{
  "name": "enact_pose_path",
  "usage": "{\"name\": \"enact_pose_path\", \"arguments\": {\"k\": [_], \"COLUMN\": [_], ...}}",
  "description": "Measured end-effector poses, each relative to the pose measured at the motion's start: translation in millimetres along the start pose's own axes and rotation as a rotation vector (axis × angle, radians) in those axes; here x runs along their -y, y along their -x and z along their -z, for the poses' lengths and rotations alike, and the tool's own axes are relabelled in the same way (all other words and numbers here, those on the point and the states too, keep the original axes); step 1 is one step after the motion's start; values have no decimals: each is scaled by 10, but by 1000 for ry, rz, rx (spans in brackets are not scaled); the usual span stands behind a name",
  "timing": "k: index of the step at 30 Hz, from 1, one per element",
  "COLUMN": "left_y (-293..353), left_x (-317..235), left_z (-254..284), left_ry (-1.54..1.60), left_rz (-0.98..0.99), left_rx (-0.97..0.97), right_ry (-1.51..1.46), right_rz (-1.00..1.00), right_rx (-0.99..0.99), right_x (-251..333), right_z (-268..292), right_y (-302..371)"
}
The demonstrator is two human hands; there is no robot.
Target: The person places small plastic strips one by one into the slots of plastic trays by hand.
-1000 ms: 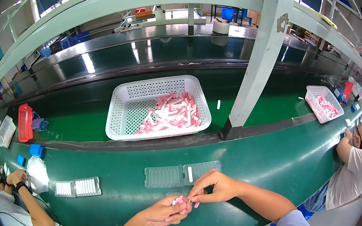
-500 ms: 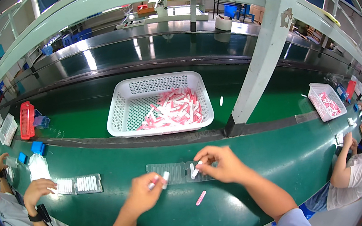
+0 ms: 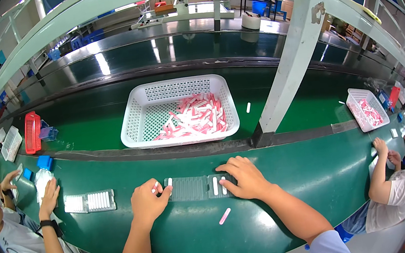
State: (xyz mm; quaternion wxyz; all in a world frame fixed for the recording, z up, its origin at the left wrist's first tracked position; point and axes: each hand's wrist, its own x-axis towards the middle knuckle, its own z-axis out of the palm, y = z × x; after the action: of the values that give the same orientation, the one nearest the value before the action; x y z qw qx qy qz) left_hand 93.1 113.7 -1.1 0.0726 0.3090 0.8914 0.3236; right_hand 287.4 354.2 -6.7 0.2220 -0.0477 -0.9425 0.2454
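A clear plastic tray point(image 3: 190, 188) with slots in two halves lies on the green table in front of me. My left hand point(image 3: 148, 202) is at its left end, fingers closed round a small pink-and-white stick point(image 3: 156, 187). A white stick point(image 3: 170, 182) stands at that end by the left fingertips; whether they grip it, I cannot see. In the right half, two white sticks point(image 3: 215, 186) lie side by side. My right hand point(image 3: 246, 179) rests over that half, fingers spread and thumb against the right-hand stick. Nearer to me, a pink stick point(image 3: 225, 216) lies loose.
A white basket point(image 3: 129, 131) with many pink and white sticks stands beyond the table's dark ledge, left of a white post point(image 3: 288, 59). Co-workers sit at both sides. A filled tray point(image 3: 101, 201) lies near the left person's hand point(image 3: 49, 198). A red basket point(image 3: 33, 132) stands farther left.
My left hand has moved left to the tray's end, and a white stick now shows there. The right hand has let go of a white stick, which lies in the right half.
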Motion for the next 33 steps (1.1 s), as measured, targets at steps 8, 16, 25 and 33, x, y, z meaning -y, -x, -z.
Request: {"name": "enact_pose_path", "arguments": {"k": [8, 16, 25, 33], "left_y": [25, 40, -71, -95], "left_x": [45, 49, 276, 296], "left_z": [-36, -136, -198, -201], "left_ry": [-58, 45, 345, 375], "left_rz": [-1, -83, -191, -178], "left_rx": [-35, -175, -238, -219], "right_ry": [79, 358, -127, -1310], "right_rz": [255, -328, -427, -701], "right_rx": [57, 262, 108, -252], "right_x": [610, 1022, 980, 721], "right_z": [461, 130, -57, 253], "right_y": [-75, 535, 675, 481]}}
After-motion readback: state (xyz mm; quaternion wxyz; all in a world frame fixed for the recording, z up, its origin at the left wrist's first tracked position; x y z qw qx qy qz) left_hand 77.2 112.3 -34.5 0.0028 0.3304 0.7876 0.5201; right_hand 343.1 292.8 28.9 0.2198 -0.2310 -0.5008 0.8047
